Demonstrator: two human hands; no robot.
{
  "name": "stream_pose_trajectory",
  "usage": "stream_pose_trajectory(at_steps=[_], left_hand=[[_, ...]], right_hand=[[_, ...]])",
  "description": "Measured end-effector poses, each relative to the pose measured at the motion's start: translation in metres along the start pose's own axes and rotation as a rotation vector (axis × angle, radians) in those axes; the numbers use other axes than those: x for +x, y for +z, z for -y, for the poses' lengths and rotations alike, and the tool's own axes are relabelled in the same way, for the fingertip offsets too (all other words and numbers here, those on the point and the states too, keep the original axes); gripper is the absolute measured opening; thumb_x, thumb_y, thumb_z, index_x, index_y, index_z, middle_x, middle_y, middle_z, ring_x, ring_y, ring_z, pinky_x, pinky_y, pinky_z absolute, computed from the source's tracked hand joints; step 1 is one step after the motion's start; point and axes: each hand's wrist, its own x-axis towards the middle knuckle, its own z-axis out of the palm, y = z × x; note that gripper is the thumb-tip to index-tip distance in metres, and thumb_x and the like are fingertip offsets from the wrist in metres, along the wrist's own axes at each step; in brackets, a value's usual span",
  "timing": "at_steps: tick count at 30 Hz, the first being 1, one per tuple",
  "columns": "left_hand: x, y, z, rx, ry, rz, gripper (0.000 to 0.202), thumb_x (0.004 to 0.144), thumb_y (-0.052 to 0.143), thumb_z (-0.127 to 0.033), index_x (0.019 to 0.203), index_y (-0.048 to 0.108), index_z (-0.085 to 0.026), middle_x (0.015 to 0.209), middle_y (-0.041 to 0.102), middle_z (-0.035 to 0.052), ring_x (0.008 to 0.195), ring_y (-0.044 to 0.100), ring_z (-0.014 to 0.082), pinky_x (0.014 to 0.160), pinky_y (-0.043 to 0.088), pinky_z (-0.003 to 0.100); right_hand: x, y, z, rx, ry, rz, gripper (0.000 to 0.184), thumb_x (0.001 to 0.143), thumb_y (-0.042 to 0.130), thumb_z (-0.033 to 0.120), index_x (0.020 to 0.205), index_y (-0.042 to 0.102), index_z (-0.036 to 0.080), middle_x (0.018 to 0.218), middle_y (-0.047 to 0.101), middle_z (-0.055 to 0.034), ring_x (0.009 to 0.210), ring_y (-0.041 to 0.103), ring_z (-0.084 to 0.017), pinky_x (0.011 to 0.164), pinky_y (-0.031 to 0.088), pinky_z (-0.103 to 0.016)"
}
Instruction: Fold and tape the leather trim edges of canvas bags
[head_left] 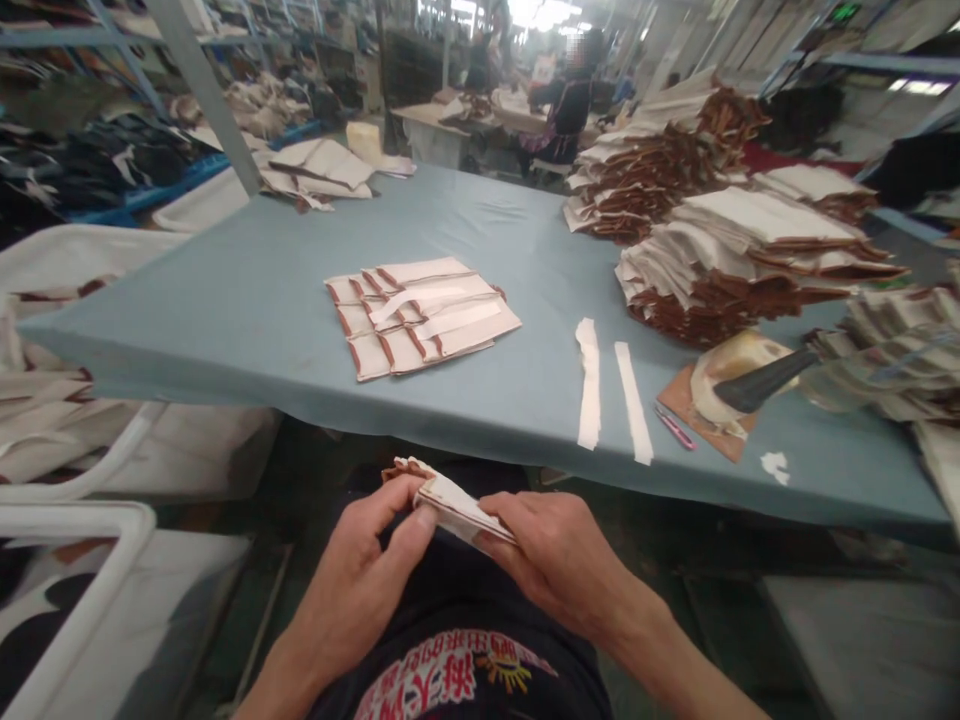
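Note:
Between my two hands, in front of the table's near edge, is a folded cream fabric piece (457, 503) with brown edging. My left hand (375, 545) pinches its left end between thumb and fingers. The right end is gripped by my right hand (555, 545), whose fingertips are partly hidden beneath it. Beyond them on the table lie overlapping cream fabric pieces (420, 320) with brown edges, two white strips resting on top. To their right, two more white strips (589, 385) lie side by side on the blue-grey cloth.
The cloth-covered table (225, 300) holds tall stacks of fabric pieces (720, 260) at right. Near them are a dark-handled brush (761, 385), a brown square board (731, 435) and a pink cutter (675, 427). White bins (135, 470) stand left. A person (566, 100) sits far back.

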Motion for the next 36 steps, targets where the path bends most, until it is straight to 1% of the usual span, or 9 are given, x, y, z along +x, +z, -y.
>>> stream_pose_trajectory(at_steps=[3,6,11,14,19,26,30,33,36], left_hand=[[-0.004,0.001,0.006,-0.013,0.003,0.061,0.037,0.100,0.051,-0.044,0.082,0.075,-0.021,0.079,0.077,0.0023,0.071,0.067,0.0207,0.066,0.053,0.027],[-0.006,0.000,0.006,0.018,0.006,0.086,0.031,0.098,0.057,-0.039,0.080,0.076,-0.022,0.077,0.077,0.0009,0.069,0.068,0.0195,0.065,0.052,0.026],[-0.006,-0.005,-0.004,0.048,-0.026,0.088,0.031,0.091,0.062,-0.042,0.071,0.077,-0.023,0.072,0.076,0.0037,0.066,0.067,0.0220,0.057,0.051,0.028],[-0.006,-0.006,-0.008,0.032,-0.049,0.098,0.033,0.091,0.062,-0.042,0.069,0.078,-0.023,0.071,0.076,0.0043,0.066,0.068,0.0229,0.056,0.052,0.028],[-0.002,-0.003,-0.010,-0.003,-0.042,0.097,0.034,0.087,0.061,-0.040,0.063,0.077,-0.022,0.059,0.072,0.0014,0.054,0.061,0.0189,0.052,0.048,0.026],[0.002,0.001,-0.009,0.000,-0.054,0.146,0.036,0.092,0.059,-0.036,0.069,0.080,-0.017,0.062,0.074,0.0019,0.058,0.066,0.0166,0.057,0.049,0.020],[0.003,0.004,-0.004,-0.022,-0.062,0.151,0.034,0.092,0.061,-0.036,0.069,0.079,-0.017,0.062,0.073,0.0019,0.058,0.065,0.0157,0.056,0.047,0.019],[0.005,0.005,-0.003,-0.042,-0.079,0.162,0.034,0.092,0.061,-0.038,0.071,0.078,-0.017,0.064,0.071,0.0020,0.058,0.060,0.0149,0.056,0.045,0.019],[0.009,0.008,-0.002,-0.080,-0.129,0.209,0.035,0.091,0.065,-0.043,0.071,0.075,-0.016,0.063,0.065,0.0010,0.057,0.054,0.0135,0.053,0.041,0.019]], right_hand=[[0.008,0.001,0.011,0.395,0.185,-0.029,0.024,0.093,0.077,0.042,0.098,0.066,0.021,0.083,0.071,-0.0002,0.069,0.061,-0.015,0.064,0.045,-0.026],[0.024,0.001,0.020,0.772,0.321,0.025,0.028,0.090,0.077,0.044,0.092,0.062,0.020,0.078,0.063,0.0035,0.065,0.052,-0.011,0.060,0.043,-0.024],[0.044,0.004,0.015,1.127,0.387,0.261,0.048,0.083,0.086,0.058,0.083,0.056,0.020,0.068,0.051,0.0081,0.060,0.040,-0.008,0.053,0.032,-0.022],[0.045,0.008,0.008,1.262,0.388,0.351,0.059,0.078,0.089,0.067,0.081,0.054,0.020,0.064,0.047,0.0097,0.057,0.036,-0.007,0.051,0.027,-0.022],[0.041,0.016,0.000,1.376,0.395,0.410,0.068,0.074,0.086,0.079,0.080,0.053,0.020,0.067,0.049,0.0086,0.059,0.041,-0.007,0.055,0.031,-0.021],[0.036,0.021,-0.007,1.432,0.393,0.392,0.064,0.077,0.086,0.075,0.083,0.055,0.019,0.071,0.053,0.0070,0.060,0.046,-0.008,0.058,0.037,-0.022],[0.034,0.012,-0.006,1.315,0.396,0.319,0.044,0.087,0.083,0.054,0.086,0.055,0.021,0.072,0.054,0.0073,0.061,0.048,-0.009,0.058,0.040,-0.022],[0.032,0.002,-0.002,1.073,0.343,0.228,0.022,0.095,0.073,0.035,0.091,0.058,0.021,0.073,0.057,0.0069,0.064,0.050,-0.009,0.059,0.039,-0.022],[0.030,-0.006,0.003,0.894,0.301,0.177,0.013,0.094,0.070,0.026,0.090,0.058,0.020,0.071,0.057,0.0079,0.063,0.049,-0.008,0.057,0.036,-0.022]])
